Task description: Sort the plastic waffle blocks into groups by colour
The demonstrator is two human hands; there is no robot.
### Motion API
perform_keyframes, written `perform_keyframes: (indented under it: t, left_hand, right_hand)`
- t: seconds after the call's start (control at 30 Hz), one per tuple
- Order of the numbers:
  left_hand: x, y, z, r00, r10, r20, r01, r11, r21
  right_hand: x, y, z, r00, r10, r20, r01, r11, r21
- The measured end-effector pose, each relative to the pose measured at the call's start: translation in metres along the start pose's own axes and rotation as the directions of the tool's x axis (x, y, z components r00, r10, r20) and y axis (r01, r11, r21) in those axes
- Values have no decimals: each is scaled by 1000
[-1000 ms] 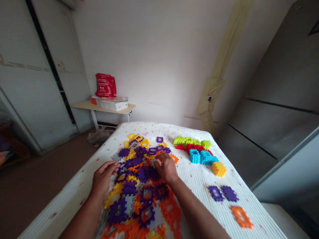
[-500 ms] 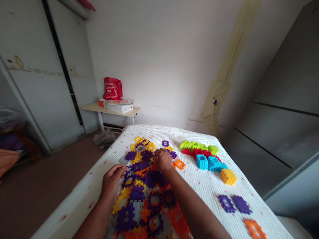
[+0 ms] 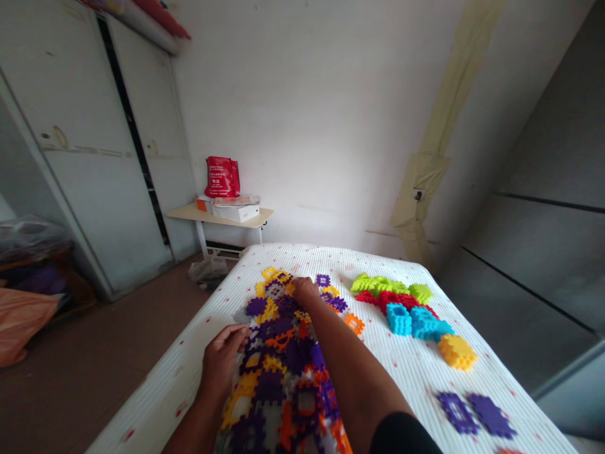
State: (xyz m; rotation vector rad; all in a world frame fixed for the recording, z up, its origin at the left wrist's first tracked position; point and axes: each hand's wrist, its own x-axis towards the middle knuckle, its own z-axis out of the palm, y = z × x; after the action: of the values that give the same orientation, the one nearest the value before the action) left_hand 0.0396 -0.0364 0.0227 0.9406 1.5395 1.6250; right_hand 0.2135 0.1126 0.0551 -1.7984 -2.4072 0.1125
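A pile of interlocking plastic tiles (image 3: 276,328) in purple, yellow, orange and grey runs along the bed in front of me. My left hand (image 3: 225,352) is at the pile's left edge, its fingers curled and closed beside the purple tiles; whatever they may hold is hidden. Over the far part of the pile reaches my right hand (image 3: 305,292), fingers bent down and closed near the yellow tiles (image 3: 286,290). Its fingertips are mostly hidden. Just right of that hand lie a small purple window tile (image 3: 323,280) and an orange tile (image 3: 354,324).
Sorted stacks stand to the right: lime green (image 3: 387,285), red (image 3: 394,300), blue (image 3: 399,319) and yellow (image 3: 457,352). Two purple tiles (image 3: 491,414) lie nearer. Beyond the bed, a small table (image 3: 189,212) holds boxes and a red bag (image 3: 222,177).
My right hand has shifted a little farther over the pile, toward the yellow tiles at its far end. The left hand stays by the left edge. The whole view has swung slightly.
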Motion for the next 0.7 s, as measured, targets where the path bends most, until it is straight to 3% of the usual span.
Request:
perform_keyframes:
  t: [0.17,0.33,0.5,0.6,0.7]
  left_hand:
    - [1,0,0,1000,7,-4,-7,1000,17]
    - [3,-3,-1,999,-32,-11,33,999,13]
    - [2,0,0,996,-93,-8,93,996,6]
    - [-2,6,1,994,-108,-11,108,994,5]
    - [-6,9,2,993,-121,-13,122,992,21]
  right_hand:
    - [0,4,1,999,-41,-11,41,997,-68]
    - [-24,14,-23,991,-81,-109,68,992,-110]
    - [-88,48,-44,949,-80,-304,90,996,20]
    - [-141,82,-47,982,-45,-183,75,984,161]
    - [-187,113,-45,994,94,-53,-83,980,180]
